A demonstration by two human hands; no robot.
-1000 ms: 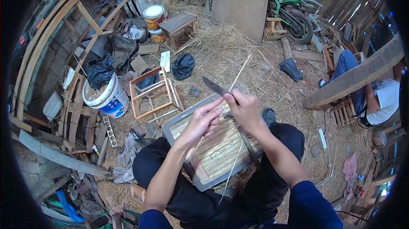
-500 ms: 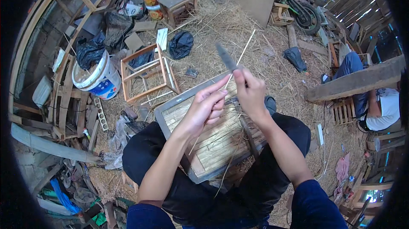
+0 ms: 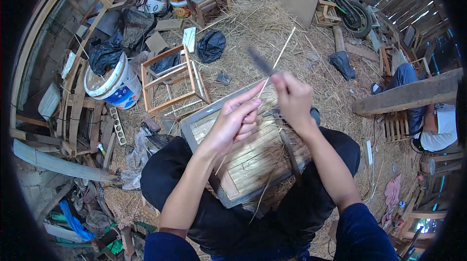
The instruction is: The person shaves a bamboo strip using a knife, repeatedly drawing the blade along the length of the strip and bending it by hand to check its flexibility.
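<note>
Knife (image 3: 261, 62) blurry, handle invisible in right hand (image 3: 294, 96)

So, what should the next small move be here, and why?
Probably a short stroke of the knife up the pale strip, away from the left hand: the right hand grips the knife, its blade appears to cross the strip, and the left hand holds the strip just below that crossing.
</note>
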